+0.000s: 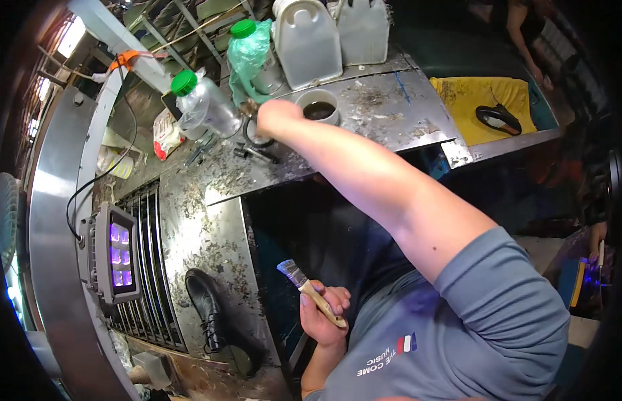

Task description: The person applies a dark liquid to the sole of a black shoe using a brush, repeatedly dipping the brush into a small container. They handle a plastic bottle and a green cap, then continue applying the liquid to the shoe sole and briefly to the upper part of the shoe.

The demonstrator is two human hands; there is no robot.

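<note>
My left hand (323, 311), held low in front of my shirt, is closed around the wooden handle of a paintbrush (311, 294) with its bristles pointing up and left. My right arm stretches across the metal bench, and my right hand (279, 119) is at a dark round rim (253, 134) beside the clear bottle. The fingers of that hand are hidden, so their hold cannot be made out. Just right of it stands a white cup (321, 109) with dark liquid inside. A black lace-up shoe (205, 304) lies on the bench at lower left.
A lit purple lamp (118, 255) stands beside a metal grille (150, 247). Two green-capped bottles (214, 107) (254, 57) and white plastic containers (307, 43) line the back. Another shoe (498, 120) rests on a yellow cloth (462, 107); another person's arm (521, 37) is beyond.
</note>
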